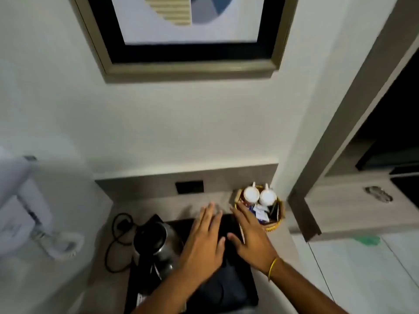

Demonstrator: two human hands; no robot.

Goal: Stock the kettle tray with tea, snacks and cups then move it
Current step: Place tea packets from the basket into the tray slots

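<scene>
A black tray [238,291] lies on the counter with a steel kettle [156,243] standing on its left side. My left hand [204,241] and my right hand [247,236] hover side by side above the tray's far end, palms down, fingers spread, holding nothing. Just beyond my right fingertips, in the counter's back right corner, sits a round wicker basket [273,226]. It holds two white cups [259,195] upside down and several tea sachets [260,214].
The kettle's black cord [118,236] loops on the counter to the left. A dark wall socket [189,187] sits behind the tray. A framed picture [188,35] hangs above, and a wooden shelf unit [353,200] stands to the right.
</scene>
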